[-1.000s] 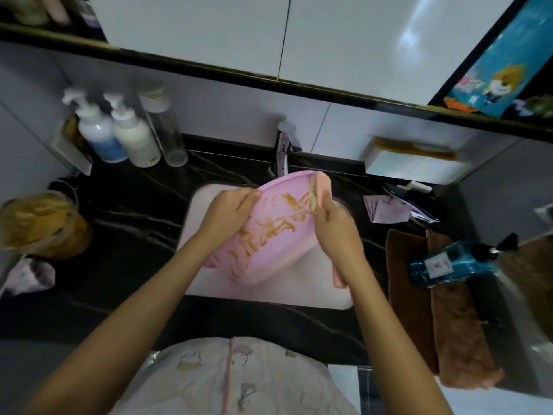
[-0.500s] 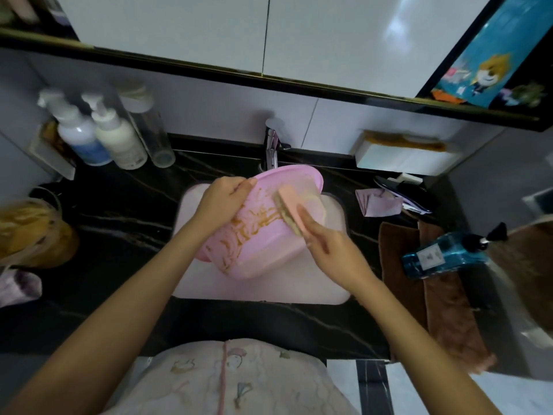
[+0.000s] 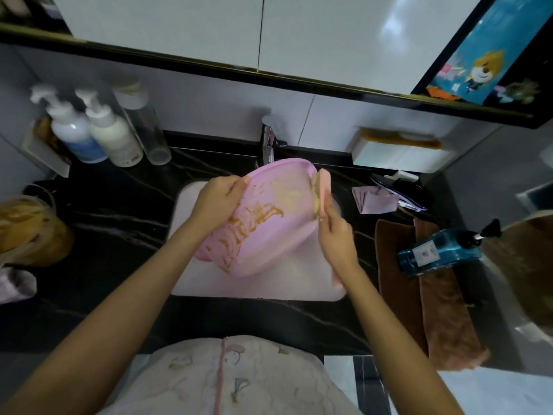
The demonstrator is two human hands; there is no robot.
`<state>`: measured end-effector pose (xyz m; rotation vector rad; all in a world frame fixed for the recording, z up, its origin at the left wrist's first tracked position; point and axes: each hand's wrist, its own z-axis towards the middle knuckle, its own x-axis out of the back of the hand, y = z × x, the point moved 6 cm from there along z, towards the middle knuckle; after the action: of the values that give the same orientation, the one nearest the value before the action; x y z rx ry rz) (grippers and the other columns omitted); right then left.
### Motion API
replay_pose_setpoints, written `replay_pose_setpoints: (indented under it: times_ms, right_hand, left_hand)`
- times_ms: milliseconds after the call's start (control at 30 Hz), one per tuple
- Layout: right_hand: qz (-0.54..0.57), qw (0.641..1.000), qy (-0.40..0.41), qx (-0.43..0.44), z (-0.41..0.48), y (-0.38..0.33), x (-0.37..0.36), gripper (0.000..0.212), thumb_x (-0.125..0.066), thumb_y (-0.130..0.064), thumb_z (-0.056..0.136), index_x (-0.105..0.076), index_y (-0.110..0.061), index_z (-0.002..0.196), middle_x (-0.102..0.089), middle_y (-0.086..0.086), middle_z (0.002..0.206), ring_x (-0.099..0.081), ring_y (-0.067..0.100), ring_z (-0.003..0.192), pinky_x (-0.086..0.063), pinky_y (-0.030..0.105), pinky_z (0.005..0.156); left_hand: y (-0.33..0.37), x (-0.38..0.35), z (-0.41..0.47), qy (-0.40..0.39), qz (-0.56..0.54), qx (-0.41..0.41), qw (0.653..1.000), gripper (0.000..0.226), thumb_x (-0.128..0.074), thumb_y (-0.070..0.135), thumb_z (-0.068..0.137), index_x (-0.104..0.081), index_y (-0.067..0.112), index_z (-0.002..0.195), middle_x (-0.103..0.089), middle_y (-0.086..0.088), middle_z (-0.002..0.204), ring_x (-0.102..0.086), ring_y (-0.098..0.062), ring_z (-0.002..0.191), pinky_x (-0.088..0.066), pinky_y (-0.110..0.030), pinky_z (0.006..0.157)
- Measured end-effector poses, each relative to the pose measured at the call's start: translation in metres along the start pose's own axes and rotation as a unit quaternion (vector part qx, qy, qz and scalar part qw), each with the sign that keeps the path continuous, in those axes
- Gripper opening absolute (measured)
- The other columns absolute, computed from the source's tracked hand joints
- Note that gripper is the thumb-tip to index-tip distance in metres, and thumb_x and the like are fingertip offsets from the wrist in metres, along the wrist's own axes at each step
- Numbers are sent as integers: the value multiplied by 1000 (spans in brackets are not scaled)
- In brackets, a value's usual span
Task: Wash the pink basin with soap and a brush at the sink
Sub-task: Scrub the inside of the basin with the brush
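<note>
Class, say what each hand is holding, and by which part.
Left hand grips the pink basin by its rim; right hand grips the brush by its handle.

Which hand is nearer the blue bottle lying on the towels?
Right. The right hand, holding the brush at the pink basin, sits just left of the blue bottle. The left hand grips the basin's far rim, across the sink.

Dim indoor light, with glare on the white cabinet doors (image 3: 344, 40) toward one o'clock. Wide-angle bending curves the edges. The pump bottles (image 3: 89, 130) at ten o'clock look soft.
</note>
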<state>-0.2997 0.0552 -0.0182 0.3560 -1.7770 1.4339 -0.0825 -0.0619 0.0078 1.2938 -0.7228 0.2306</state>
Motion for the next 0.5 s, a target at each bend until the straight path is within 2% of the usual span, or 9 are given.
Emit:
replay_pose_setpoints:
  times_ms: [67,167,233,300,333,400,500]
  right_hand:
    - [8,999,-8,45,-16,-26,-18,54,-31,-31,100,-9,-35,150,-60,14,70,-58,27,60,-45,38,57]
    - [-50,990,-58,115,-52,-28,-26,55,-25,-36,100,7,-46,143,-59,18,66,-58,33,59,-47,41,57]
    - [-55,995,-27,73,-34,-8,-11,55,-27,-34,101,6,-52,142,-64,21,74,-61,35,64,-51,45,62]
    - [2,1000,9,-8,-6,5,0,53,-29,-31,102,-6,-43,148,-66,23,95,-64,34,81,-53,46,74]
    - [24,999,20,-22,-1,2,0,52,-30,-30,102,-12,-39,150,-65,23,101,-64,35,86,-53,46,76]
    - [33,999,12,16,-15,-17,-13,52,-29,-35,101,-9,-45,148,-65,22,86,-63,36,75,-52,48,67]
    - [-41,991,-45,121,-58,-21,-30,56,-24,-42,96,6,-51,143,-60,20,65,-57,33,55,-47,43,54]
  left_hand:
    - [0,-1,0,5,10,7,1000,43,-41,30,99,-40,22,57,-39,5,53,-37,-12,51,-31,-29,54]
    - [-2,4,2,6,12,18,1000,44,-42,30,99,-38,22,56,-38,5,53,-38,-12,51,-31,-28,53]
    - [1,4,1,2,12,18,1000,44,-42,29,99,-38,22,56,-39,5,54,-38,-11,51,-31,-27,53]
    - [4,3,1,-2,16,17,1000,43,-40,29,100,-39,22,57,-40,4,55,-39,-10,51,-30,-26,52]
    - [4,4,2,-2,23,19,1000,43,-40,30,100,-40,20,58,-41,4,55,-39,-10,52,-30,-26,52]
    - [3,6,3,-2,32,23,999,43,-39,31,100,-41,18,59,-41,3,56,-40,-12,52,-30,-27,52]
    - [1,6,4,-7,38,24,999,43,-39,32,100,-41,19,59,-41,3,56,-39,-12,52,-31,-28,52]
